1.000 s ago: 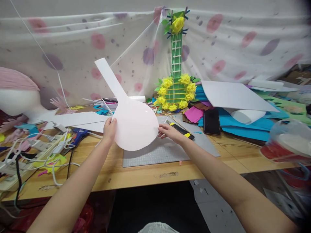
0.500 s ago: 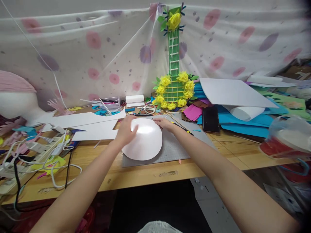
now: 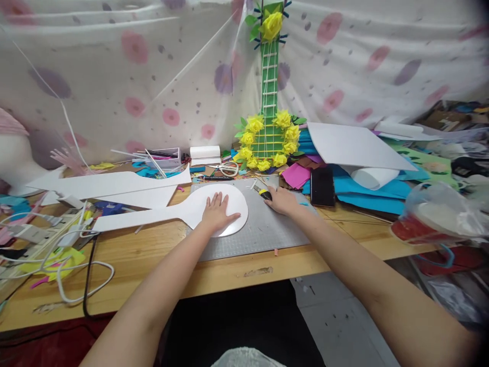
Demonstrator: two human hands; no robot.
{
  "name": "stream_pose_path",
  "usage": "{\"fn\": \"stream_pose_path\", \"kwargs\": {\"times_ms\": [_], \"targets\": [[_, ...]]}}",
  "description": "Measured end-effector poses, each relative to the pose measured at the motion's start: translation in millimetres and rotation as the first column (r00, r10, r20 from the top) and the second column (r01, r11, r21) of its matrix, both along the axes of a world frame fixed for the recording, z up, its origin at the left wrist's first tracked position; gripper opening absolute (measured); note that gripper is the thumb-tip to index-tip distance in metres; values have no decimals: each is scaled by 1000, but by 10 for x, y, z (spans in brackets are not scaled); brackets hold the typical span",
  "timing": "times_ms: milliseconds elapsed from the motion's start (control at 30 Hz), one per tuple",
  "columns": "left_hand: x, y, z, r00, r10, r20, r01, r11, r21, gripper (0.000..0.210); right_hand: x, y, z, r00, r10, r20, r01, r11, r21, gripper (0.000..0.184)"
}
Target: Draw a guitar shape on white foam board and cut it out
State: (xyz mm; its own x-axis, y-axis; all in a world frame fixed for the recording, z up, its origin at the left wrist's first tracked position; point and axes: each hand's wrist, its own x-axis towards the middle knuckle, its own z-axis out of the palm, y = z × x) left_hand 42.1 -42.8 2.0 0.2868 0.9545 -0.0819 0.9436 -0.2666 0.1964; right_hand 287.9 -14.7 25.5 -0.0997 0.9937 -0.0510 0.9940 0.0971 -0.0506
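Note:
A white foam board cutout with a round body and a long neck lies flat, its body on the grey cutting mat. My left hand rests on the round part with fingers spread. To the right, over the mat, my right hand is closed around a yellow-and-black utility knife. The knife's tip points left and away from me, apart from the cutout.
A green paper guitar with yellow flowers stands at the back. Scissors, a black phone, coloured paper and a white board lie behind and right. Cables and a power strip crowd the left.
My left hand has moved from the cutout's edge to flat on its round part. The cutout has turned and lies flatter. My right hand has left its edge and taken hold of the utility knife.

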Motion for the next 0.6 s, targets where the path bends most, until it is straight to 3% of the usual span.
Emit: {"fn": "stream_pose_path", "kwargs": {"times_ms": [133, 233, 367, 600], "targets": [[93, 35, -5, 995, 99, 0, -99, 995, 22, 96, -159, -33, 57, 1000, 14, -10, -14, 1000, -4, 51], [111, 24, -18, 992, 123, -7, -122, 991, 57, 87, -343, 45, 177, 998, -7, -65, 1, 997, -83, 48], [109, 21, -36, 990, 135, -40, -132, 990, 56, 79, -529, 232, 266, 988, 126, -88, -141, 971, -195, 53], [121, 75, -34, 989, 136, -63, -135, 990, 31, 81, -646, 413, 297, 957, 283, -64, -290, 928, -232, 50]]}}
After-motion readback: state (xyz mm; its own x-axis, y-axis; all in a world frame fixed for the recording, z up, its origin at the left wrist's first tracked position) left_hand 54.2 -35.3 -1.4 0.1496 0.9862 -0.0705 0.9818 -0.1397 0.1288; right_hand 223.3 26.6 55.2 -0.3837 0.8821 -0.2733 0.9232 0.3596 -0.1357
